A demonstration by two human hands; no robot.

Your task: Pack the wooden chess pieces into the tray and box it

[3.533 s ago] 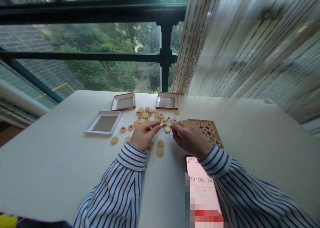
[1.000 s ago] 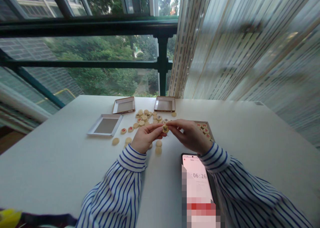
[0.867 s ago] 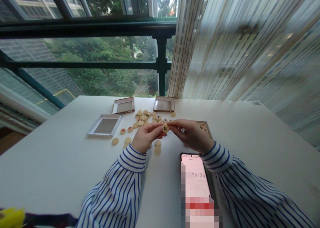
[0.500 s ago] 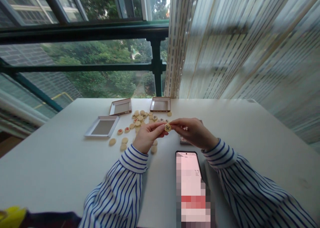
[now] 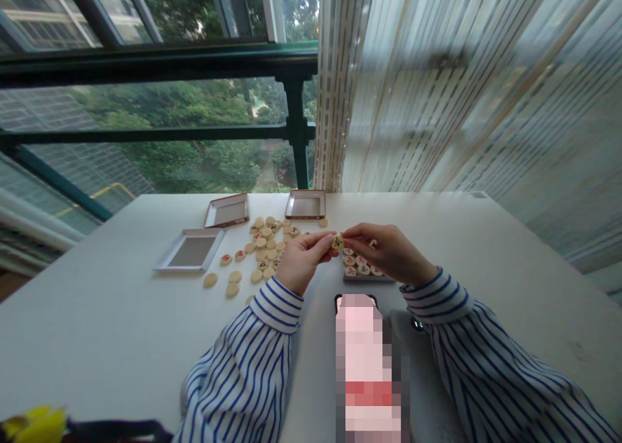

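Pinched between the thumb and fingers of my left hand [image 5: 302, 260] is a round wooden xiangqi piece [image 5: 337, 241], its face with a black character turned toward me. The fingers of my right hand [image 5: 389, 250] close on the right edge of the same piece, so both hands meet at it. Beneath my right hand stands a shallow box [image 5: 369, 278] with several xiangqi pieces in rows, red and black characters up; the hand covers part of it. Loose pieces [image 5: 262, 243] lie in a heap left of my left hand, some face down.
A white box lid [image 5: 165, 262] and two shallow brown-edged trays, one tray [image 5: 208, 217] left and another tray [image 5: 322, 204] right, lie toward the table's far side. A phone [image 5: 364, 352] lies between my forearms. A grey object [image 5: 405, 326] sits beside it. Window railing and curtain stand beyond.
My hands have shifted slightly right with the piece held between them, now at the box's left edge. More of the filled box shows. The view has turned a little to the right.
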